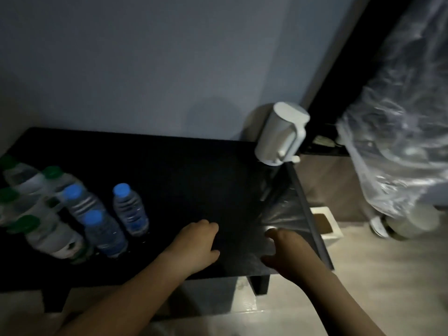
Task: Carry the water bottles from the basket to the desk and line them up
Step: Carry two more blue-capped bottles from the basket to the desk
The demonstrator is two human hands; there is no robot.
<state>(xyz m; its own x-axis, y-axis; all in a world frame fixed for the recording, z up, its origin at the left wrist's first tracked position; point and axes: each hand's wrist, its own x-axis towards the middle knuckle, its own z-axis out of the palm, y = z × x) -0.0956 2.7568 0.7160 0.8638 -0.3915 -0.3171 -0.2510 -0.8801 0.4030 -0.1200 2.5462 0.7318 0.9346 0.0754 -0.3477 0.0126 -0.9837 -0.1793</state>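
Observation:
On the left part of the dark desk (184,170) stand several water bottles. Three have blue caps: one stands alone (131,212), and two (80,202) (104,236) stand in a line beside it. Further left are several green-capped bottles (48,236). My left hand (196,243) hovers over the desk's front middle, fingers loosely curled, holding nothing. My right hand (283,251) is near the desk's front right corner, thumb spread, also with nothing in it. Shiny black plastic (281,209) lies just beyond my right hand. No basket is plainly visible.
A white kettle (281,134) stands at the desk's back right corner against the wall. Right of the desk, a small white box (324,221) sits on the floor, and a large object wrapped in clear plastic (400,141) fills the right side.

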